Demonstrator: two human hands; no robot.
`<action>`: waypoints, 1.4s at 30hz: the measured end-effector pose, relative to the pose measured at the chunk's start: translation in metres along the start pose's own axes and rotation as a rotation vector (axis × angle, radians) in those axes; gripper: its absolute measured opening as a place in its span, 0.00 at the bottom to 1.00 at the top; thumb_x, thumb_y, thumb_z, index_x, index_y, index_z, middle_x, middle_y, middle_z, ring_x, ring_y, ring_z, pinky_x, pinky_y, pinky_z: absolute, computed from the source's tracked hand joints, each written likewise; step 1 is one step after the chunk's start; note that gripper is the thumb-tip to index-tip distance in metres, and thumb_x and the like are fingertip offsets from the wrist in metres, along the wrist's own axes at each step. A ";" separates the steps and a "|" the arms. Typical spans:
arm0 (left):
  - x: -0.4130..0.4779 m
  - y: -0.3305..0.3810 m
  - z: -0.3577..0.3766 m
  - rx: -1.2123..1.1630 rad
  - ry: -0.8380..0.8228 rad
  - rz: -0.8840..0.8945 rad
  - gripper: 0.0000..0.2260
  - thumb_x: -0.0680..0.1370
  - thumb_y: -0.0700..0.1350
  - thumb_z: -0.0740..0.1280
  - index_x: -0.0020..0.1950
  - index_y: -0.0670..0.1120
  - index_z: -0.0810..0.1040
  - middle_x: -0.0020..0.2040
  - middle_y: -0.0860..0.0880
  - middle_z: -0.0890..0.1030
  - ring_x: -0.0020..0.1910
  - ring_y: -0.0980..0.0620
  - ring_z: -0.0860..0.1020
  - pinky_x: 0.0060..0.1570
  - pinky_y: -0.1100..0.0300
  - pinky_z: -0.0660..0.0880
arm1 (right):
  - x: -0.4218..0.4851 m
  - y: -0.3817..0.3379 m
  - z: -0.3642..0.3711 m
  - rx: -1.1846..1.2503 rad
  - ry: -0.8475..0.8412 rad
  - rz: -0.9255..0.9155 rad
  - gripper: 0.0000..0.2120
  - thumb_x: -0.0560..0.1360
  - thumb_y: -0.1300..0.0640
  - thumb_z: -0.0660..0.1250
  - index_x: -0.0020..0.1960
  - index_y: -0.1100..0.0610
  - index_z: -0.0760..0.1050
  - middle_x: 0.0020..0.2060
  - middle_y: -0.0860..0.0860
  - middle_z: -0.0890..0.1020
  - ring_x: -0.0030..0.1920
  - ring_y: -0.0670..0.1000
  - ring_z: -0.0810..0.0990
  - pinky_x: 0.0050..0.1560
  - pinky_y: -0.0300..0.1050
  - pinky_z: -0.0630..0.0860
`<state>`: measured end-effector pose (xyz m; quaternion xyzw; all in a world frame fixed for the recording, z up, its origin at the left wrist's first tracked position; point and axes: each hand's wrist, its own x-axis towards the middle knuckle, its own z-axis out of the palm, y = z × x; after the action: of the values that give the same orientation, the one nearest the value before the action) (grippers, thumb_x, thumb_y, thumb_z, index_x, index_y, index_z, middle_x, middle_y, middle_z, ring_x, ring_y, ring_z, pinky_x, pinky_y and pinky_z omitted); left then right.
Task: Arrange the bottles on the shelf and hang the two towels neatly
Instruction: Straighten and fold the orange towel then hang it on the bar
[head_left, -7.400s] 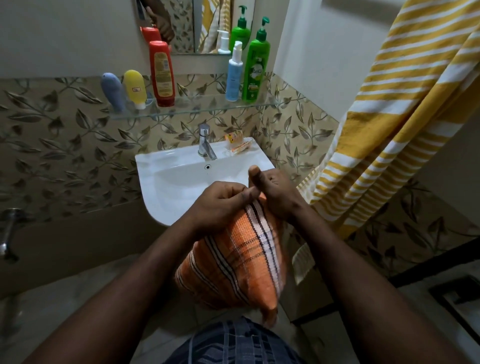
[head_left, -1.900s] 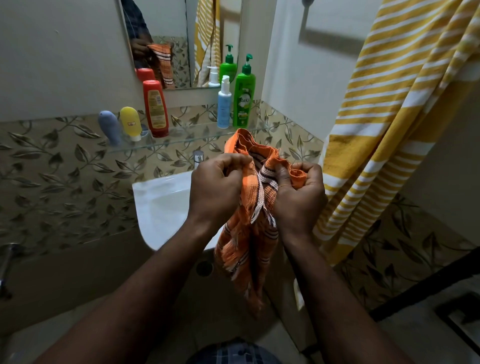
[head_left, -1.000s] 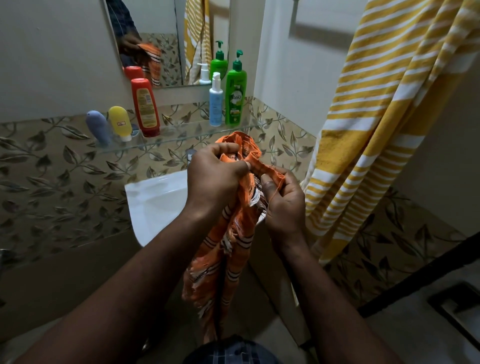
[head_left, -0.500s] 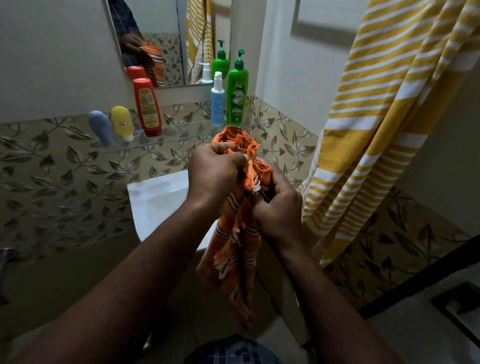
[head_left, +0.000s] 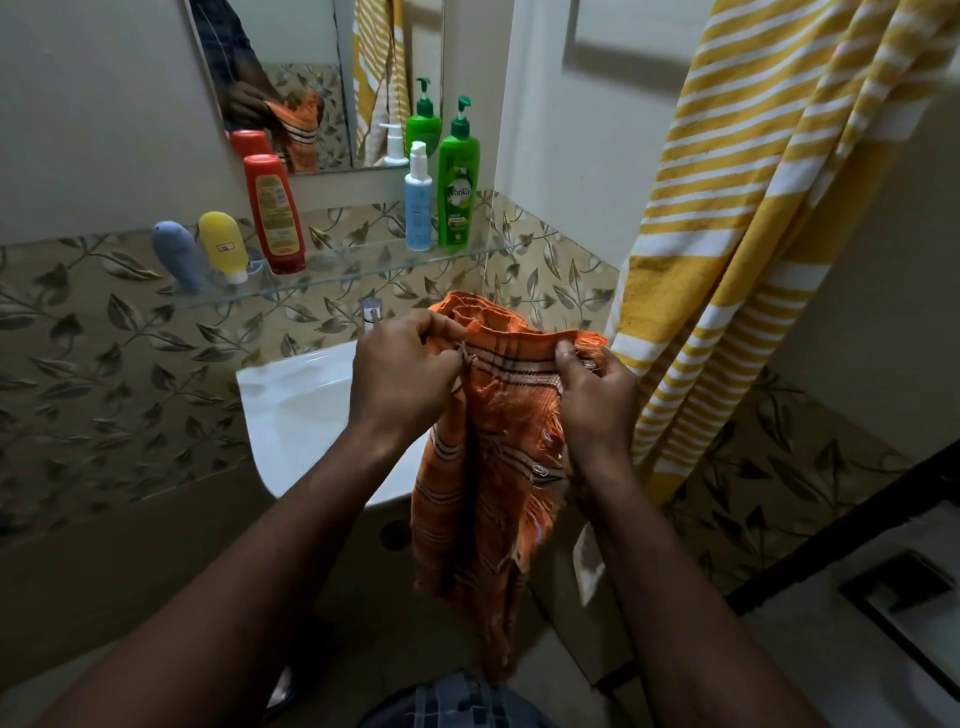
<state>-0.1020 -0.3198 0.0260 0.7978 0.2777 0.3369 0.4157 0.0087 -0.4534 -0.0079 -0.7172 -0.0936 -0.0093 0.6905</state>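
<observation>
Dim, soft light — only the white sink and upper wall look bright, and the glass shelf shows faint glints. The lower corners fall into shadow, and lines bend near the edges.

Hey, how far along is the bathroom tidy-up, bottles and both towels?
Looks done: five bottles, blue tube to green pump bottle, stand along the glass shelf; the yellow striped towel hangs at right. In hand: left hand and right hand pinch the orange towel's top edge, stretched between them. Still to do: hanging it up.
</observation>
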 end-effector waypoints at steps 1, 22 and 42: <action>-0.002 -0.001 0.000 0.041 0.003 0.027 0.10 0.73 0.38 0.73 0.46 0.54 0.86 0.43 0.54 0.86 0.44 0.55 0.84 0.47 0.50 0.85 | 0.002 0.002 -0.002 -0.008 0.006 0.004 0.10 0.78 0.48 0.72 0.45 0.54 0.84 0.40 0.48 0.87 0.44 0.51 0.87 0.49 0.53 0.85; -0.003 -0.013 -0.007 -0.353 -0.070 -0.089 0.05 0.74 0.42 0.79 0.46 0.46 0.85 0.43 0.46 0.87 0.42 0.48 0.86 0.45 0.51 0.84 | -0.004 0.000 0.001 0.012 0.164 -0.031 0.08 0.80 0.53 0.73 0.51 0.58 0.84 0.44 0.51 0.87 0.46 0.51 0.85 0.50 0.46 0.82; 0.012 -0.031 -0.024 0.494 0.148 0.387 0.10 0.77 0.39 0.70 0.56 0.48 0.85 0.44 0.45 0.76 0.45 0.42 0.75 0.40 0.55 0.69 | 0.018 -0.005 -0.010 0.092 0.337 0.045 0.05 0.79 0.53 0.74 0.45 0.50 0.80 0.43 0.47 0.86 0.46 0.52 0.86 0.56 0.56 0.84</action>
<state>-0.1179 -0.2845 0.0139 0.8859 0.2240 0.3892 0.1162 0.0266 -0.4613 -0.0002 -0.6751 0.0392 -0.1099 0.7284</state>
